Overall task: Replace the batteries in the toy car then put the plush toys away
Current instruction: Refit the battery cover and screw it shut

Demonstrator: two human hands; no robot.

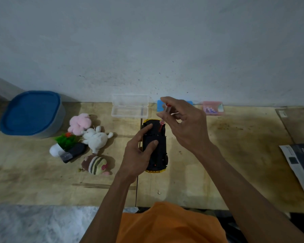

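Observation:
The yellow toy car lies upside down on the wooden floor, its black underside facing up. My left hand grips the car from its left side, thumb and forefinger on the underside. Between its fingertips my right hand pinches a small screwdriver with a clear and red handle, the tip down on the far end of the car. Left of the car lie several plush toys: a pink one, a white rabbit, a striped one and a green, white and black one.
A blue-lidded container stands at the far left by the wall. An open clear plastic case lies behind the car. A blue case and a pink case lie by the wall. Printed paper lies at the right edge.

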